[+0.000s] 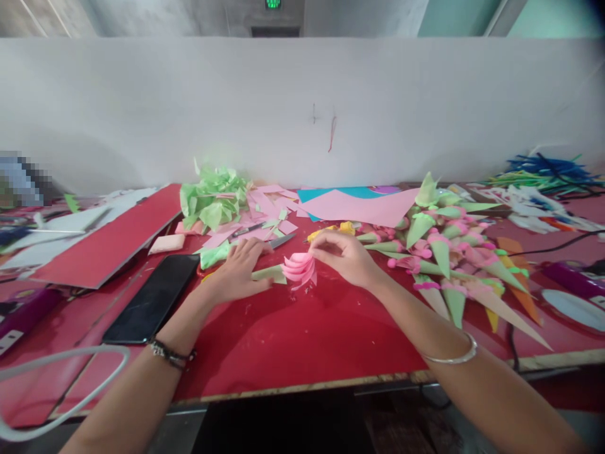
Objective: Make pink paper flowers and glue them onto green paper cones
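A pink paper flower (299, 270) with layered, fringed petals lies on its side over the red tabletop, its pale green paper cone (271, 273) pointing left. My right hand (347, 255) pinches the upper right edge of the petals between thumb and fingertips. Over the green cone rests my left hand (240, 271), palm down, thumb and fingers apart; the cone's far end is hidden beneath it. Just behind the left fingertips lies a scissors-like metal blade (282, 241). Light green clay-like material (215, 255) sits beside that hand.
A black phone (152, 299) and a red board (111, 236) are on the left. Crumpled green paper (215, 198) and pink sheets (362, 207) lie behind. Several finished paper cones with pink tops (442, 249) are piled right. A white cable loop (70, 356) hangs front left.
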Available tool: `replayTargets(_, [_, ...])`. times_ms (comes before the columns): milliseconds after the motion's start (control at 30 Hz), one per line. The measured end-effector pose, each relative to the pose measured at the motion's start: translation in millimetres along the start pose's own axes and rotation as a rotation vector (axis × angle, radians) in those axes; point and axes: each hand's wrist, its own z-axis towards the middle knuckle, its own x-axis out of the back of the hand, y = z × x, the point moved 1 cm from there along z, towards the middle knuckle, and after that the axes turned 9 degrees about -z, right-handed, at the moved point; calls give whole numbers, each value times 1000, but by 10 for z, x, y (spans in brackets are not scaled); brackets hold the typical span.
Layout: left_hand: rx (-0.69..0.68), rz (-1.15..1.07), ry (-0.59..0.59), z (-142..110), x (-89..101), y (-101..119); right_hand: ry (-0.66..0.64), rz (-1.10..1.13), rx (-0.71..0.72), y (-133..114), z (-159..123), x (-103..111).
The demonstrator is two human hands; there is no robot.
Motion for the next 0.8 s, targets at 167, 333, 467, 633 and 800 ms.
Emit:
replayTargets(167, [-203,-175,97,-10,-18,200,-71,2,66,-101,-18,-79])
replayTargets(333, [-153,-155,61,-9,-157,353,-5,-12,126,-216,-49,-93])
replayTargets(467, [-165,-137,38,-8,-171,410,-6,-14,140,-275,-78,-107])
replayTargets(633, [-197,-114,49,-19,-140,432,-34,25,153,-312,-92,-116])
replayTargets(800, [-253,-120,91,-26,-149,433,-50,47,164,-302,-94,-134])
